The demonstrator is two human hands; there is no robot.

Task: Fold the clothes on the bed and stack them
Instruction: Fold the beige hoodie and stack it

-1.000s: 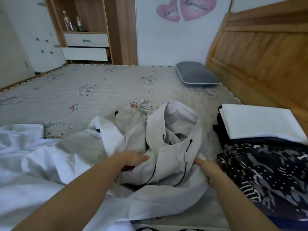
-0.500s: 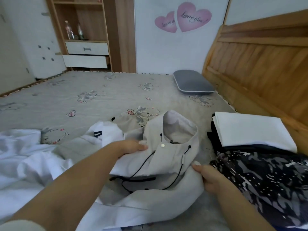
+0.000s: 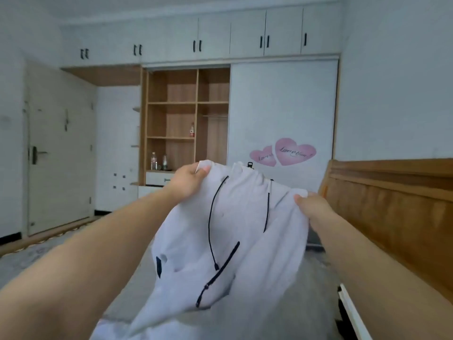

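In the middle of the frame a person holds up a pale grey fabric garment with black drawstrings [image 3: 235, 231]. The left hand [image 3: 187, 179] grips the upper left edge of the garment, with the fingers curled over the cloth and the thumb on the near side. The right hand [image 3: 312, 207] pinches the upper right edge, a little lower than the left hand, with the thumb on top of the cloth. The two hands are apart and the upper edge of the garment sags between them. The rest of the garment hangs down toward the lower centre of the frame, and its lowest part lies on the grey patterned bed cover [image 3: 311, 290]. Two thin black cords run down the front of the garment, and a short black strip crosses lower down.

At the right of the frame stands a brown wooden headboard [image 3: 392, 217]. At the lower right edge a folded white cloth on a dark pile [image 3: 350, 312] is only partly visible. Behind the hands, in the centre, an open wooden shelf unit [image 3: 186, 119] holds some bottles. On the white sliding door [image 3: 282, 106] beside it there are two pink heart stickers [image 3: 284, 152]. A white room door [image 3: 58, 148] is at the left.
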